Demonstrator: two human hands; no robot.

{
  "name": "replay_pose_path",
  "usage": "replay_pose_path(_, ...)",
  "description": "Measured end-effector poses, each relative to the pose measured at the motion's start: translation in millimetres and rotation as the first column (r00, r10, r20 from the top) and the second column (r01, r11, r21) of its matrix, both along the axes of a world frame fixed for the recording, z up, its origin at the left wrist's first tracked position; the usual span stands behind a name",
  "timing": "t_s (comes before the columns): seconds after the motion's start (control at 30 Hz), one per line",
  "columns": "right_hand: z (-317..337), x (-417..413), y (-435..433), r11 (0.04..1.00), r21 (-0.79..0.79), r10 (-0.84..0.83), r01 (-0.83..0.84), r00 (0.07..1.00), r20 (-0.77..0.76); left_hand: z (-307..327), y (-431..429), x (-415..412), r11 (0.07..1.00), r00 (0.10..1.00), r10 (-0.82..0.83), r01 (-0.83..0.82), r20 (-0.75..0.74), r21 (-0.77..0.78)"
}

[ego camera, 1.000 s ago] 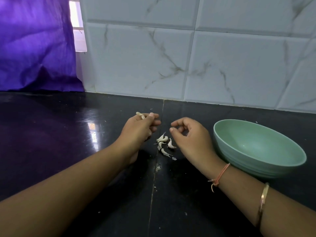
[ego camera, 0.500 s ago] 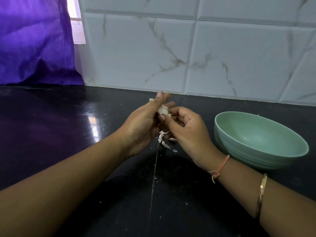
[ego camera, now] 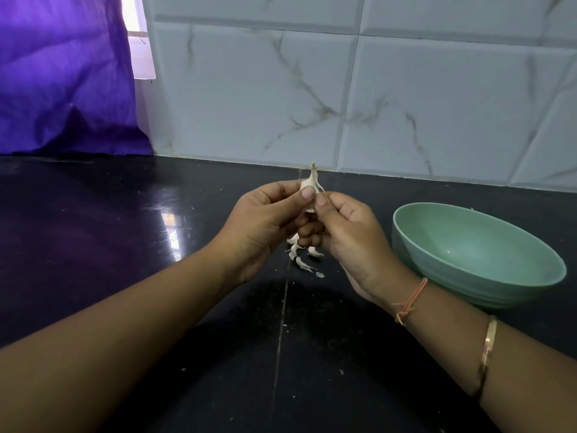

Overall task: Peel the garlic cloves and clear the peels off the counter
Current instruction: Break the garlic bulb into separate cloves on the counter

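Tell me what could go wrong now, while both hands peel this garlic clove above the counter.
The garlic clove, pinched only at the fingertips of the left hand and right hand, may slip and drop onto the counter.
Loose skin could fall and scatter among the white pieces below, outside the green bowl.

2 hands: my left hand (ego camera: 259, 226) & right hand (ego camera: 349, 232). 1 garlic clove (ego camera: 309, 185) btwn them. Approx 5 pale bits (ego camera: 302, 263), peel or clove, can't tell. 1 green bowl (ego camera: 468, 245). 1 thread band (ego camera: 412, 297), 1 bangle (ego camera: 487, 351).
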State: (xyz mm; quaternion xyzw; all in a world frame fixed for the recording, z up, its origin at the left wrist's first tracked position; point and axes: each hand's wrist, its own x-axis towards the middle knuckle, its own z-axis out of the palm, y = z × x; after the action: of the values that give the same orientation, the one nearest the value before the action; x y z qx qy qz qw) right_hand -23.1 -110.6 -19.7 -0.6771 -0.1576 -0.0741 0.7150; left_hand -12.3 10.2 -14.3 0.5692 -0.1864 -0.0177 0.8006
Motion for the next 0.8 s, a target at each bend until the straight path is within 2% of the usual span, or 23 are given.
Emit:
replay_pose_path(0.07,0.9,-0.8,-0.5,0.999,0.031,0.030,-0.029,0.999,-0.012,-0.8,-1.1,-0.7,0.999,0.999,0.033,-0.033,0.021,0.000)
replay_pose_path(0.3,2.4,-2.0,7.0,0.998,0.042,-0.039,0.041,0.997,-0.066,-8.0,-20.9,-12.3,0.988,0.988,0.139,-0.143,0.063,0.058)
replay_pose_path(0.43,-3.2,-2.6,16.7,0.984,-0.074,-0.164,0.162,0.986,-0.026,-9.8,-27.3,-15.2,0.939,0.942,0.308,-0.323,0.131,0.117)
replay_pose_path(0.6,-0.5,-6.4,23.1,0.902,-0.219,-0.362,0.372,0.928,0.086,-12.4,-30.8,-16.6,0.811,0.835,0.479,-0.539,0.270,0.228)
replay_pose_path(0.67,1.5,-7.6,23.8,0.886,-0.237,-0.383,0.399,0.917,0.113,-12.0,-30.1,-15.4,0.797,0.818,0.509,-0.566,0.269,0.212)
replay_pose_path(0.8,4.9,-9.3,25.8,0.887,-0.244,-0.371,0.392,0.920,0.131,-9.7,-27.4,-14.5,0.847,0.851,0.480,-0.513,0.214,0.139)
